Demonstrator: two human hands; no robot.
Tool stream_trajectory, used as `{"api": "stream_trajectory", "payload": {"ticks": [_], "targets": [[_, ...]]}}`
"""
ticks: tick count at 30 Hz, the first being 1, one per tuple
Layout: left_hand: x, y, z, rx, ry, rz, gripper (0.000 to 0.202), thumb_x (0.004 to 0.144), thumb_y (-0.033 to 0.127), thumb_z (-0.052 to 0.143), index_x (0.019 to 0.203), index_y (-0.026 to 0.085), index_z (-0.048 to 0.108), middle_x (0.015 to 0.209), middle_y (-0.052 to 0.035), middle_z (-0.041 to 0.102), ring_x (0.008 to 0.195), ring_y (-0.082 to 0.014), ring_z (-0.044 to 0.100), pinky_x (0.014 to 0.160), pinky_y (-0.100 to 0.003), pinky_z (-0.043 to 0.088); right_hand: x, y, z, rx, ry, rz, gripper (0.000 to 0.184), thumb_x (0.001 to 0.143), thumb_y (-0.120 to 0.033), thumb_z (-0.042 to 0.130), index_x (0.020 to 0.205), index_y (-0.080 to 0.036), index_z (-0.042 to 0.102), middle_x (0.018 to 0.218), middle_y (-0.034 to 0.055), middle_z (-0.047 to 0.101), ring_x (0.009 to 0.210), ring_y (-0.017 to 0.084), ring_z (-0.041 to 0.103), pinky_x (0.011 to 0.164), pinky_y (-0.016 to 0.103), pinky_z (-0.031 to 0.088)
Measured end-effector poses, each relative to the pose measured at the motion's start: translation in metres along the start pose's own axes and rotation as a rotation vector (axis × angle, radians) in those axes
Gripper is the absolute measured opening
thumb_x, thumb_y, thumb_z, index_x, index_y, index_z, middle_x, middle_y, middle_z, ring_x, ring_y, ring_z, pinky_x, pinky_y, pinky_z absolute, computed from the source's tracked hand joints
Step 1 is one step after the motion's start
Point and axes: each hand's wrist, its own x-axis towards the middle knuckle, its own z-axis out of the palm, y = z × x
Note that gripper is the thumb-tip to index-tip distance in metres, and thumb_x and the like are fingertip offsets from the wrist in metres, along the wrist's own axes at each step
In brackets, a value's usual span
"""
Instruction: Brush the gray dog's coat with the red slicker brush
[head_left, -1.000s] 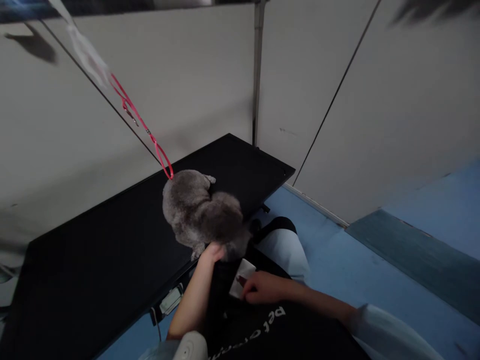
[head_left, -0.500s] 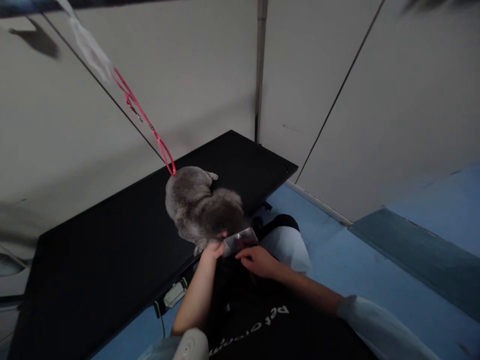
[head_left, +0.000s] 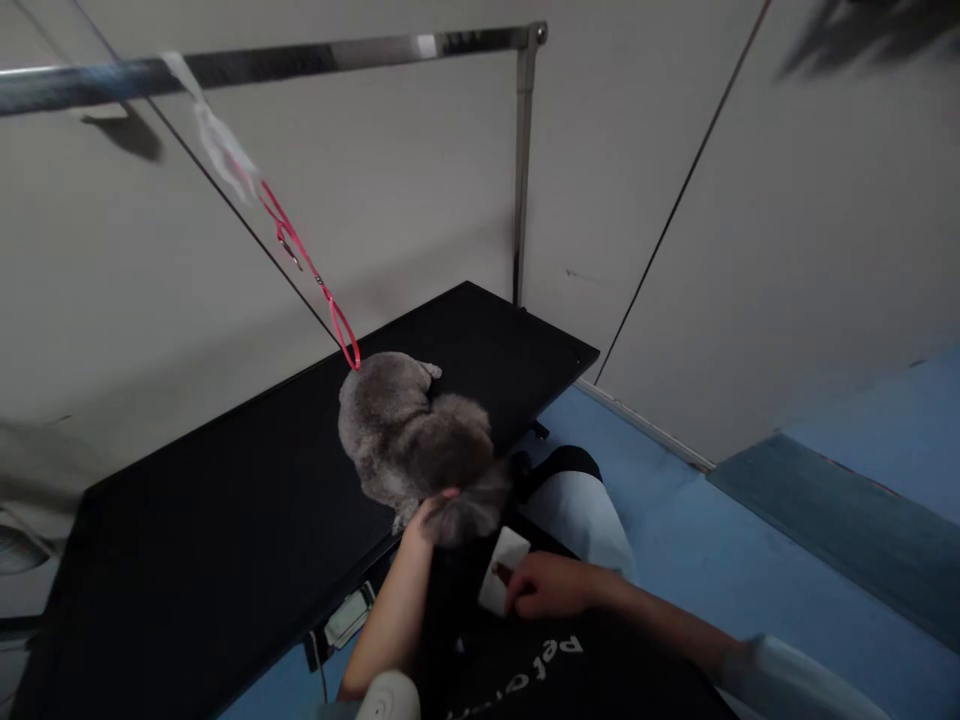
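A small grey fluffy dog [head_left: 409, 440] sits at the near edge of a black grooming table [head_left: 225, 510], its back to me. A red leash [head_left: 315, 285] runs from its neck up to a metal overhead bar [head_left: 315, 58]. My left hand [head_left: 427, 512] is closed on the dog's fluffy rear fur or tail. My right hand [head_left: 551, 585] grips a flat white slicker brush [head_left: 504, 568], held just below and to the right of the dog's rear, over my black apron.
A metal upright post [head_left: 520, 170] stands at the table's far corner against grey wall panels. A blue floor [head_left: 675, 520] lies to the right. A white and grey box [head_left: 346, 615] hangs under the table's near edge.
My right hand has drawn the brush down and away from the dog's rear, back toward my apron. The left hand has stayed on the fur. The camera has tipped up, so the overhead bar now shows.
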Motion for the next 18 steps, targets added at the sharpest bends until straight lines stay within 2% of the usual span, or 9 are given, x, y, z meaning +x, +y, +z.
{"api": "stream_trajectory", "payload": {"ticks": [2,5,6,8,10,13,15,16,18], "targets": [[-0.001,0.002,0.002,0.002,0.0,-0.023,0.007,0.074,0.014,0.059,0.067,0.014,0.059,0.055,-0.0025,0.062,0.065,-0.0188,0.064,0.073,-0.027,0.05,0.008,-0.002,-0.002,0.052,0.014,-0.059,0.032,0.078,-0.02,0.053,0.104,-0.021,0.072,0.087,-0.0012,0.073,0.074,0.012,0.065,0.071,0.019,0.047],[-0.006,0.006,0.004,-0.011,-0.045,-0.07,0.014,0.08,0.024,0.056,0.077,0.013,0.063,0.064,-0.0061,0.066,0.078,-0.0235,0.066,0.078,-0.031,0.05,0.028,-0.001,-0.011,0.045,0.258,-0.021,0.035,0.08,-0.018,0.049,0.107,-0.019,0.07,0.093,0.0017,0.073,0.081,0.014,0.065,0.075,0.022,0.048],[-0.008,0.007,0.003,-0.024,-0.064,-0.065,0.017,0.083,0.026,0.053,0.081,0.013,0.064,0.069,-0.007,0.068,0.083,-0.0239,0.066,0.08,-0.031,0.05,0.031,0.001,-0.012,0.02,0.295,0.008,0.035,0.079,-0.015,0.048,0.105,-0.018,0.071,0.094,0.0023,0.073,0.081,0.015,0.065,0.075,0.023,0.048],[-0.013,0.008,0.001,-0.049,-0.088,-0.011,0.02,0.086,0.024,0.047,0.088,0.015,0.064,0.079,-0.007,0.07,0.088,-0.0216,0.066,0.082,-0.029,0.05,0.025,0.006,-0.012,-0.02,0.255,0.047,0.036,0.076,-0.012,0.047,0.1,-0.019,0.073,0.09,0.0016,0.074,0.078,0.015,0.065,0.074,0.023,0.048],[-0.015,0.009,-0.003,-0.038,-0.075,0.045,0.018,0.087,0.02,0.046,0.086,0.016,0.064,0.078,-0.0056,0.07,0.082,-0.0194,0.066,0.078,-0.027,0.051,0.01,0.006,-0.012,-0.028,0.166,0.043,0.037,0.075,-0.013,0.048,0.1,-0.021,0.074,0.087,-0.0002,0.074,0.075,0.014,0.066,0.072,0.021,0.048],[-0.012,0.011,-0.005,0.015,-0.027,0.086,0.01,0.083,0.013,0.053,0.081,0.017,0.063,0.071,-0.0037,0.068,0.071,-0.0181,0.066,0.07,-0.026,0.05,-0.004,-0.007,-0.017,-0.025,0.034,-0.01,0.035,0.075,-0.017,0.051,0.101,-0.024,0.073,0.088,-0.0023,0.073,0.076,0.014,0.066,0.073,0.02,0.047],[-0.007,0.014,-0.004,0.032,-0.022,0.06,0.009,0.081,0.01,0.056,0.081,0.016,0.063,0.072,-0.0037,0.068,0.07,-0.0175,0.065,0.07,-0.025,0.05,0.005,-0.021,-0.022,-0.009,-0.014,-0.043,0.033,0.077,-0.02,0.051,0.102,-0.024,0.073,0.085,-0.0026,0.073,0.073,0.013,0.066,0.07,0.02,0.047],[-0.003,0.017,-0.003,0.039,-0.026,0.029,0.008,0.081,0.011,0.057,0.082,0.015,0.063,0.072,-0.0042,0.069,0.068,-0.0174,0.065,0.07,-0.026,0.05,0.013,-0.026,-0.023,-0.009,0.028,-0.039,0.033,0.078,-0.021,0.05,0.103,-0.023,0.072,0.084,-0.0022,0.073,0.073,0.014,0.066,0.068,0.02,0.047],[0.004,0.022,-0.001,0.046,-0.048,-0.053,0.007,0.081,0.011,0.057,0.084,0.013,0.063,0.068,-0.0045,0.068,0.063,-0.0164,0.064,0.07,-0.026,0.05,0.03,-0.03,-0.018,-0.071,0.219,0.021,0.035,0.081,-0.022,0.046,0.106,-0.023,0.071,0.087,-0.0005,0.073,0.076,0.015,0.066,0.069,0.021,0.047]]}}
